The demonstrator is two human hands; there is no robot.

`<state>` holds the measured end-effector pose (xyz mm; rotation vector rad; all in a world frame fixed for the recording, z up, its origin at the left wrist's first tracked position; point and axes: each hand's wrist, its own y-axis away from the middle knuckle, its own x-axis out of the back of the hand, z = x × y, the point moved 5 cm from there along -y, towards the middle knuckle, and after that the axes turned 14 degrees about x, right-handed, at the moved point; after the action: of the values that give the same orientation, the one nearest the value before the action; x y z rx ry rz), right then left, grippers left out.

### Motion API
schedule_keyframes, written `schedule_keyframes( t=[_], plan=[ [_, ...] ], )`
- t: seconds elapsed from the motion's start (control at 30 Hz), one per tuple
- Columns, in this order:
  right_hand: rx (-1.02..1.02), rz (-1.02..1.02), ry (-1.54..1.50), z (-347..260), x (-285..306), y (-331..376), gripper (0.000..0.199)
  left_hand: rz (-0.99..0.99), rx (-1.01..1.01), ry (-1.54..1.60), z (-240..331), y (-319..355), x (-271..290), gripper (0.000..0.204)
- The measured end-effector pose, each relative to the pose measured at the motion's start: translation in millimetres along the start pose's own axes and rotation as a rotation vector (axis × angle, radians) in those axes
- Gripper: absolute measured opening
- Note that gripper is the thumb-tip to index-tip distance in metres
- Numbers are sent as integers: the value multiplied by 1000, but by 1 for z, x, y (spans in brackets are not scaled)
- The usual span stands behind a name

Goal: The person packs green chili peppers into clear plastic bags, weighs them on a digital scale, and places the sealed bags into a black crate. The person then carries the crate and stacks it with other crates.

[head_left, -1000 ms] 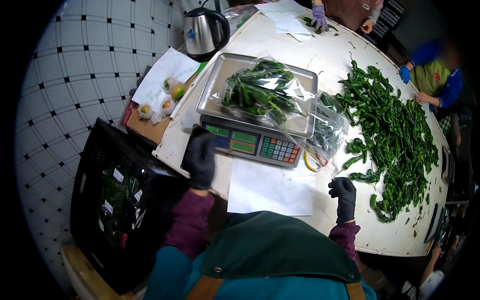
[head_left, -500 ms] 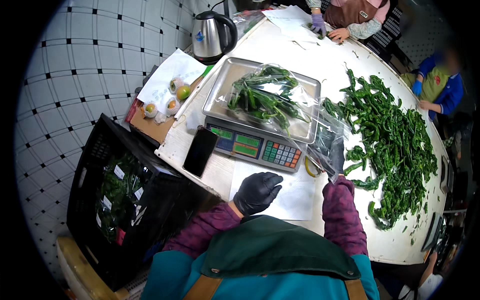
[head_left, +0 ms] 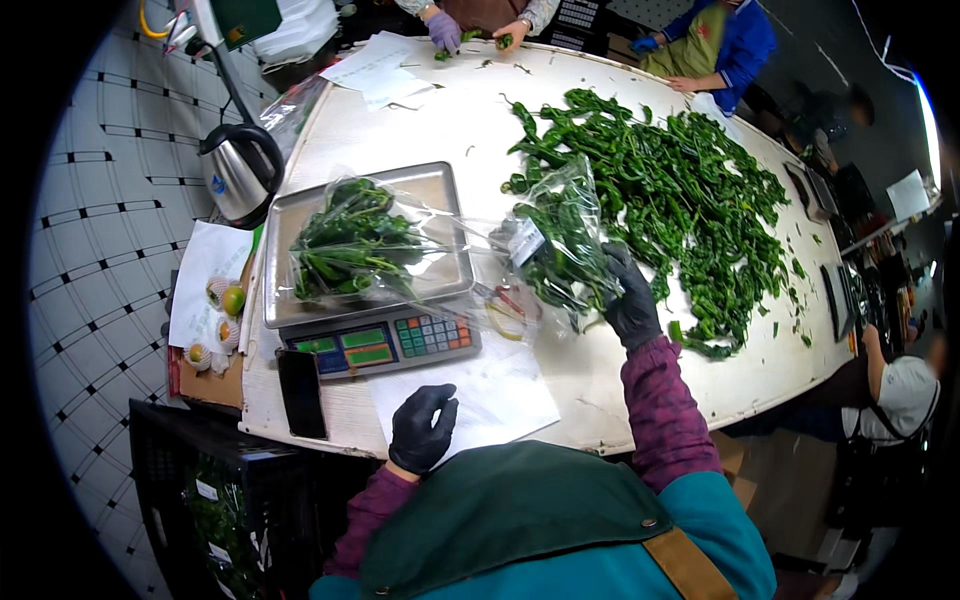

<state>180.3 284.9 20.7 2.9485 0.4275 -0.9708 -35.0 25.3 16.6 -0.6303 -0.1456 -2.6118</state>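
Note:
My right hand (head_left: 632, 303), in a black glove, grips the side of a clear bag of green peppers (head_left: 560, 245) with a white label, held above the table to the right of the scale. Some of its fingers are hidden by the bag. My left hand (head_left: 422, 428), also black-gloved, rests over a white sheet of paper (head_left: 505, 400), fingers curled in and nothing visible in them. Another clear bag of green peppers (head_left: 355, 240) lies on the steel pan of the digital scale (head_left: 400, 345). Its loose plastic reaches toward the labelled bag.
Loose green peppers (head_left: 690, 210) spread over the table's right. A phone (head_left: 301, 393) lies by the scale; a kettle (head_left: 240, 175) and fruit (head_left: 232, 300) are at the left. A black crate (head_left: 190, 440) holds labelled bags. Two people work across the table; another is at right.
The view has swung right. My right hand, earlier at the loose plastic beside the scale, now holds a labelled bag of peppers. My left hand stays curled near the paper.

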Motion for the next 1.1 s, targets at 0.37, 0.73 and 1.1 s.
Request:
schedule_keyframes(
  t=[0.37,0.73,1.1],
  plan=[
    [-218,146,-509,14,53,150,38,-730,671,1193,10,-12,-105,74],
    [-204,220,-209,20,127,177,45,-770,677,1181,50,-8,-137,68],
    [-87,-33,472,-6,166,174,43,-776,671,1124,67,-8,-163,60]
  ],
)
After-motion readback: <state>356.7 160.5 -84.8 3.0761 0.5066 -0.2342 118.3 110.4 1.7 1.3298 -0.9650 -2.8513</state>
